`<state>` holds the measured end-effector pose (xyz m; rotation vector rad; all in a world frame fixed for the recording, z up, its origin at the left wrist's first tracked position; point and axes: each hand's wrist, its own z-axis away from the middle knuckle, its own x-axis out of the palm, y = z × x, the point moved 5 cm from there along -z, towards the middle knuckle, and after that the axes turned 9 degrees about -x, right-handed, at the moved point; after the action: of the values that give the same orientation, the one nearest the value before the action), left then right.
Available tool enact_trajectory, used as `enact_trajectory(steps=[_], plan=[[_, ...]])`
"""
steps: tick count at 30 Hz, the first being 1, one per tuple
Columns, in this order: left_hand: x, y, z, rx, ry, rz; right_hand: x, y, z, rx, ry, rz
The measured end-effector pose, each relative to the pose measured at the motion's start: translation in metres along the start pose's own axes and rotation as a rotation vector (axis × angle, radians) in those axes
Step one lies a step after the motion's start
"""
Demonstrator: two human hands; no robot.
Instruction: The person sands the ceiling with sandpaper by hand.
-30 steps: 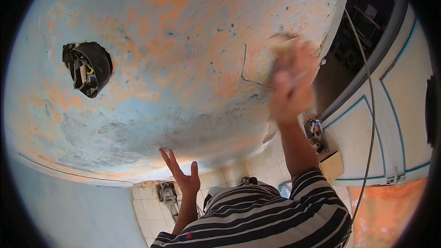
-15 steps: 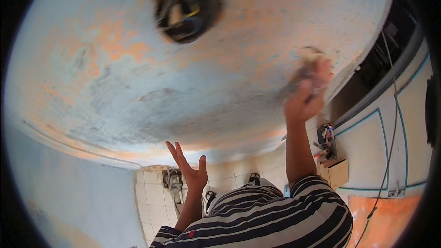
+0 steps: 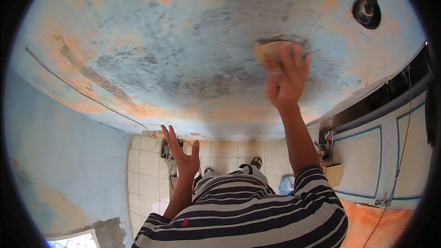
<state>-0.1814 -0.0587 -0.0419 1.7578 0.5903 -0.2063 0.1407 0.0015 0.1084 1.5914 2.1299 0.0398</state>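
Note:
My right hand is raised to the wall, its fingers closed over a tan piece that looks like sandpaper. Motion blurs this piece, and its underside is hidden against the surface. Around it the wall is pale blue with dark grey smudges and worn orange patches. My left hand is held lower, in front of my body near the wall's foot. Its fingers are spread and it holds nothing.
A round hole with wires inside is at the wall's upper right. A thin cable runs along the left corner. Pale cabinet doors, a cardboard box and a bluish container stand right. Tools lie on the tiled floor.
My view has turned, so the wall hole now appears farther right. My right hand has swept left across the wall with the sandpaper. The left hand remains spread.

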Motion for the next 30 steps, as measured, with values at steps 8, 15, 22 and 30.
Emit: enact_trajectory(steps=[8,15,22,30], plan=[[-0.078,-0.054,-0.015,0.002,0.005,-0.034,0.053,-0.081,-0.029,0.073,-0.104,0.07],[-0.123,-0.074,-0.02,-0.05,0.049,-0.019,0.083,-0.107,-0.05,0.518,0.584,-0.177],[-0.151,-0.09,-0.021,-0.087,0.084,-0.041,0.108,-0.151,-0.096,0.168,0.061,-0.198],[-0.164,-0.12,-0.027,-0.16,0.098,-0.002,0.099,-0.174,-0.171,-0.042,-0.063,-0.073]])
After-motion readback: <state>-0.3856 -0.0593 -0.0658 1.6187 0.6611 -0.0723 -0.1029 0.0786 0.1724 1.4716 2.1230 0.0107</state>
